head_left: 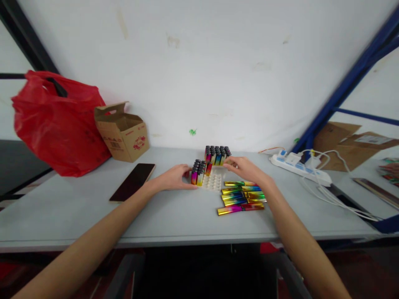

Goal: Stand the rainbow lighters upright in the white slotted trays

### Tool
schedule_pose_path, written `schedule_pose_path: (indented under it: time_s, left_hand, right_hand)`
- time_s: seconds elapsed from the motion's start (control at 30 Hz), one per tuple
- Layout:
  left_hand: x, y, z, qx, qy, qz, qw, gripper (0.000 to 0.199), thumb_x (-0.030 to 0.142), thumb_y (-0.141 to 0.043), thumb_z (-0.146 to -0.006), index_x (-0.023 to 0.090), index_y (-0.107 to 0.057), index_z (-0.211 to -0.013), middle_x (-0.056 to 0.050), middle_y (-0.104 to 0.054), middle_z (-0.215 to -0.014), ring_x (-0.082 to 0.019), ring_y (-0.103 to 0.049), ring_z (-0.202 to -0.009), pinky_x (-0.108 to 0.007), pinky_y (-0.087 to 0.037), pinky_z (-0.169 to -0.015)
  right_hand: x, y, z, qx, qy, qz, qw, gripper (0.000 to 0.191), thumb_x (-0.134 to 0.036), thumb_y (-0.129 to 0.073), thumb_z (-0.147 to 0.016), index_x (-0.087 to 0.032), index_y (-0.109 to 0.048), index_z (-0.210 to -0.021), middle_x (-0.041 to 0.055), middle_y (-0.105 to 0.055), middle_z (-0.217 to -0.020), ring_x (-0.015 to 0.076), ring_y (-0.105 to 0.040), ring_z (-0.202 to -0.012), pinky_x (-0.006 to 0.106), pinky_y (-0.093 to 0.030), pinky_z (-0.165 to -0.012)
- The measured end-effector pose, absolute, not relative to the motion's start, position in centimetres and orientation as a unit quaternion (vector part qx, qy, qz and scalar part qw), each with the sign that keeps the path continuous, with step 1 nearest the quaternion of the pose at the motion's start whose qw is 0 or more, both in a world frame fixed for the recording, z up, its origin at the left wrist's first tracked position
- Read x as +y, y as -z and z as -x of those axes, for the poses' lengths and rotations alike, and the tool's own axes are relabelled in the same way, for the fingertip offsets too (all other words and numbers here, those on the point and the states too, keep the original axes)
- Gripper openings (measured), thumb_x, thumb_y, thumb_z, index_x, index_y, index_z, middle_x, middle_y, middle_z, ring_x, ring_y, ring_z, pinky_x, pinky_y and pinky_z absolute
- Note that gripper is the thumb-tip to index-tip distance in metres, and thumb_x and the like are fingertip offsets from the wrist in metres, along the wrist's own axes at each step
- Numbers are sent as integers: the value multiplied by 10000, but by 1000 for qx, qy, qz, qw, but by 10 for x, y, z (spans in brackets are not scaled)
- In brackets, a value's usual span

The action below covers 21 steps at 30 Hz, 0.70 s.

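Observation:
A white tray (pixel 212 182) with rows of round sockets lies on the table. Black-topped, shiny coloured lighters (pixel 199 173) stand upright in its left part, and a red-gold lighter (pixel 208 168) stands just to their right. My left hand (pixel 176 177) is curled round the tray's left end, thumb in front and fingers behind. Behind the tray is a tight upright block of lighters (pixel 217 155). My right hand (pixel 243 167) is at that block's right front corner, its fingers bent together; what they hold, if anything, is hidden. Several metallic lighters (pixel 241 197) lie loose below my right wrist.
A dark phone (pixel 133 182) lies left of my left hand. Farther left stand an open cardboard box (pixel 126 135) and a red plastic bag (pixel 59 124). On the right are a white power strip (pixel 301 169) with trailing cables, a brown carton (pixel 336 145) and a blue frame post (pixel 349 79).

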<state>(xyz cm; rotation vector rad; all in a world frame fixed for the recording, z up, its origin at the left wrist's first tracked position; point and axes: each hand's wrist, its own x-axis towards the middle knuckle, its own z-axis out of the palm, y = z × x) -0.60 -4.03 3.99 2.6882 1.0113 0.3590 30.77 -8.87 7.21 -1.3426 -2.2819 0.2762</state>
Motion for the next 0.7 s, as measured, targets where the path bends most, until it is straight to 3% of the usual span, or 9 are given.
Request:
schedule_pose_path:
  time_s: [0.33,0.5,0.6,0.7]
  left_hand:
    - [-41,-36,3,365,-151,-909,134,777,825,-659,-668,165,-640,-1077,-127,-690,-1069,-316,-638,-978,-402,-488,-887]
    - [-41,-36,3,368,-146,-909,129,784,848,-646,-658,164,-631,-1042,-123,-689,-1033,-314,-647,-942,-389,-493,-846]
    - [-40,-34,3,371,-151,-907,130,775,848,-650,-654,168,-629,-1023,-118,-689,-1016,-309,-648,-923,-383,-492,-830]
    - [-40,-33,3,370,-157,-905,136,772,835,-664,-653,165,-632,-1036,-119,-691,-1025,-306,-649,-923,-381,-490,-830]
  right_hand:
    - [-114,-67,-352,-824,-159,517,170,285,-354,-734,-815,-218,-763,-1064,90,-747,-1009,258,-681,-919,380,-512,-859]
    - [-107,-56,-350,-842,-166,487,162,178,-349,-695,-843,-193,-754,-905,80,-740,-939,241,-671,-880,378,-506,-861]
    - [-102,-55,-354,-820,-208,491,210,237,-411,-673,-868,-190,-725,-937,67,-739,-942,219,-676,-848,362,-528,-811]
    - [-97,-57,-353,-767,-210,503,338,325,-487,-692,-848,-193,-705,-986,85,-719,-1019,222,-669,-902,362,-547,-793]
